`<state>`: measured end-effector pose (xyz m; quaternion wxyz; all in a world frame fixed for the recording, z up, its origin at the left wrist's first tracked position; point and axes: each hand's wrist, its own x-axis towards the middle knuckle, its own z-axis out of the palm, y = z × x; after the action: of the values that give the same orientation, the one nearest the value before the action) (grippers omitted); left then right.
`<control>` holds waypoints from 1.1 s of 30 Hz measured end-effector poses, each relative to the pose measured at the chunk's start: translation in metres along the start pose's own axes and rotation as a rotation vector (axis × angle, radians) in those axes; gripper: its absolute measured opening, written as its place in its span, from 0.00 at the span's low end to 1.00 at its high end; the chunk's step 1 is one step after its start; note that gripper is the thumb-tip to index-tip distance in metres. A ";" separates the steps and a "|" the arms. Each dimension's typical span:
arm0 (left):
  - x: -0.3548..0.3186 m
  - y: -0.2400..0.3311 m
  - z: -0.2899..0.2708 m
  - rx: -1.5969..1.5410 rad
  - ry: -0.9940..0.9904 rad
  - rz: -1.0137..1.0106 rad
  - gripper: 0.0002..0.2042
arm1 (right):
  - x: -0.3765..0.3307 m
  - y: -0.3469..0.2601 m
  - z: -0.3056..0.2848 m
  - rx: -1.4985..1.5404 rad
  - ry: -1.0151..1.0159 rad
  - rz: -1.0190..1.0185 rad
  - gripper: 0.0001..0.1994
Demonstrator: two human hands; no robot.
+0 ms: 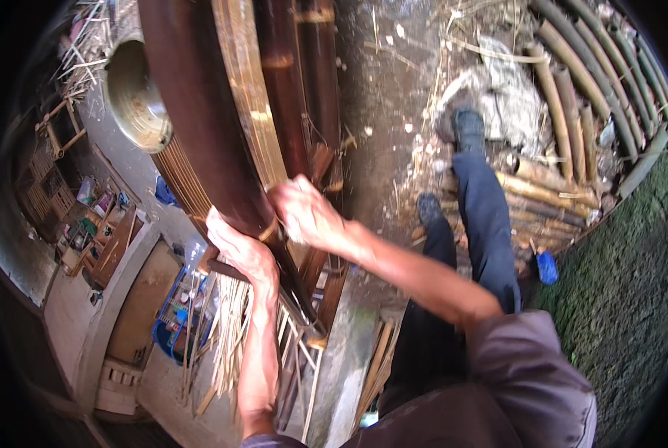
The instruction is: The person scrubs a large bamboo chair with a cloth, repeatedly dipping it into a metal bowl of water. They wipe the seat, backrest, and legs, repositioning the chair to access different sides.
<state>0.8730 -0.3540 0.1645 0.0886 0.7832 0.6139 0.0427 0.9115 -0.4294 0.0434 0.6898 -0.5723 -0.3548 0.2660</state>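
Observation:
A thick, glossy dark-brown bamboo pole (192,97) runs down from the top, part of a piece of bamboo furniture. My left hand (246,254) presses round the pole's near end, its fingers along the left side. Just to the right, my right hand (309,216) is closed against the same end, over a panel of light bamboo slats (248,82). Motion blurs the right hand, and whatever its fingers hold is hidden. More slats (181,179) show left of the pole, and further dark bamboo poles (278,82) stand to its right.
A round pale metal container (136,97) sits left of the pole. Thin bamboo sticks (233,328) lie beside my left forearm, near a blue basket (171,328). At right are stacked bamboo poles (573,67), a pale sack (502,97) and a mossy wall (618,299).

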 end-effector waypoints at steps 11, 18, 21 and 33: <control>0.005 -0.018 -0.006 0.196 -0.049 0.192 0.21 | -0.016 -0.010 -0.016 -0.150 0.235 0.345 0.07; 0.004 -0.008 -0.001 -0.010 -0.048 0.066 0.31 | 0.002 -0.046 0.007 0.000 0.196 0.415 0.04; 0.002 -0.018 0.002 0.096 -0.005 0.162 0.30 | -0.012 -0.065 0.005 0.391 0.316 0.620 0.06; 0.004 -0.051 0.002 0.080 -0.065 0.219 0.23 | -0.022 0.097 -0.001 -0.183 0.506 0.499 0.06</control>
<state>0.8254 -0.3385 0.1523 0.0718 0.8496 0.5226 0.0023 0.9025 -0.4274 -0.0559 0.6157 -0.7482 -0.0444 0.2434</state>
